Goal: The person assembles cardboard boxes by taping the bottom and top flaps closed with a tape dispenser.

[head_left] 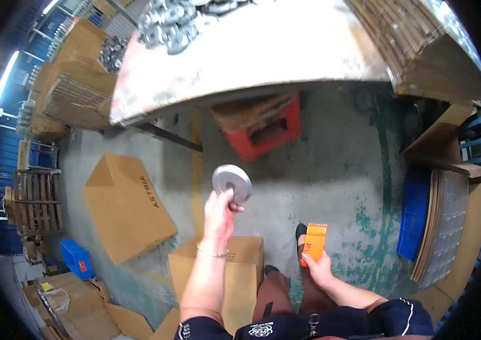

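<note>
The left hand is raised in front of the body, its fingers clamped on the lower rim of a grey metal disc held up over the concrete floor, below the near edge of the counter where more discs lie piled. The right hand sits lower, by the lap, closed around the bottom of a small orange box standing upright, and a cardboard box rests on the floor between the two forearms
</note>
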Available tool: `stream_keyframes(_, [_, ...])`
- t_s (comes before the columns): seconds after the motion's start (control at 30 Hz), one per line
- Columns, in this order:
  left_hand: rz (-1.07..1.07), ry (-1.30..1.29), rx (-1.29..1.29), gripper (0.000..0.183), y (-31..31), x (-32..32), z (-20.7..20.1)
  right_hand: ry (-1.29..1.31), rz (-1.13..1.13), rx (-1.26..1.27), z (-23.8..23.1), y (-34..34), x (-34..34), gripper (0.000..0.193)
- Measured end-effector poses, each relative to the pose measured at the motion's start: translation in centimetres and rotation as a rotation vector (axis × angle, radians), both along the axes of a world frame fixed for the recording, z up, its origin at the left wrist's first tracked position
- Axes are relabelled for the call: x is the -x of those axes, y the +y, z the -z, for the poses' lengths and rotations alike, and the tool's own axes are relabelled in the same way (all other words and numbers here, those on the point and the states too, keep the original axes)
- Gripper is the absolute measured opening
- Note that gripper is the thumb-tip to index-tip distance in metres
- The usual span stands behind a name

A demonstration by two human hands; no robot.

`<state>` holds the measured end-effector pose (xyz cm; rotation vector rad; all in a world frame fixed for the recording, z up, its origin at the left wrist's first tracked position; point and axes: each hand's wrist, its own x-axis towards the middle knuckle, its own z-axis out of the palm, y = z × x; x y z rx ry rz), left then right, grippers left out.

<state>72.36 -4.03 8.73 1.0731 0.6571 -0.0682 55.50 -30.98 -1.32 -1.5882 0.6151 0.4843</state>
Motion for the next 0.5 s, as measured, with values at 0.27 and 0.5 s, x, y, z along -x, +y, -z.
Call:
stream_keyframes(0.27, [-0.268, -0.253, 0.19, 0.019, 1.9, -22.8, -12.8, -0.142, 0.106, -0.048, -5.9, -4.6, -7.0, 0.027])
stream_keyframes(0.5, [-0.197, 0.264, -0.242, 0.063, -2.6, -5.2, 2.1, -0.107, -0.005, 0.009, -6.6, -3.7, -10.1, 0.03])
